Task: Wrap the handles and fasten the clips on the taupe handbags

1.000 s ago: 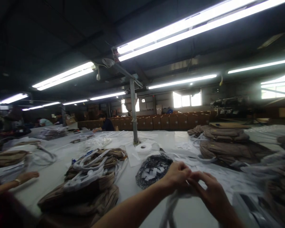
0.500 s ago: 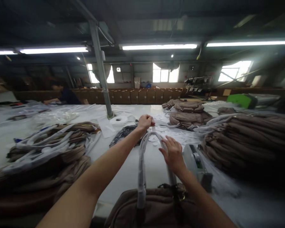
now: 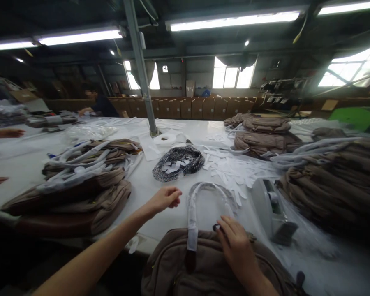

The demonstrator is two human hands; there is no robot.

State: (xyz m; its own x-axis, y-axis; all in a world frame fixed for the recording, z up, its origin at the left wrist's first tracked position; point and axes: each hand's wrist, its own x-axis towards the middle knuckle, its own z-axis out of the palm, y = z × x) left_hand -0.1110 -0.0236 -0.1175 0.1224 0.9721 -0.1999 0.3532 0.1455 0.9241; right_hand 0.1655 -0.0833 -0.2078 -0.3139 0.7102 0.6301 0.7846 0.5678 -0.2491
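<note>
A brown bag (image 3: 179,267) lies at the near table edge, its handle (image 3: 200,197) wrapped in white paper and lying flat on the white table (image 3: 24,164). My right hand (image 3: 237,246) rests on the bag's top, fingers curled at the base of the handle. My left hand (image 3: 166,198) hovers just left of the handle, fingers loosely curled, with nothing visible in them. Beyond it sits a dark patterned pouch (image 3: 177,162) filled with white paper slips.
Stacks of brown bags (image 3: 80,185) with wrapped handles lie left, more stacked bags (image 3: 336,181) right. A tape dispenser (image 3: 271,209) stands right of the handle, loose white slips (image 3: 234,170) behind it. A metal pole (image 3: 142,70) and paper roll (image 3: 165,139) stand mid-table. Another person (image 3: 98,105) works far left.
My left hand let go of the raised handle and drew back; the handle now lies flat. My right hand slid down to the bag's top. The view tilted downward.
</note>
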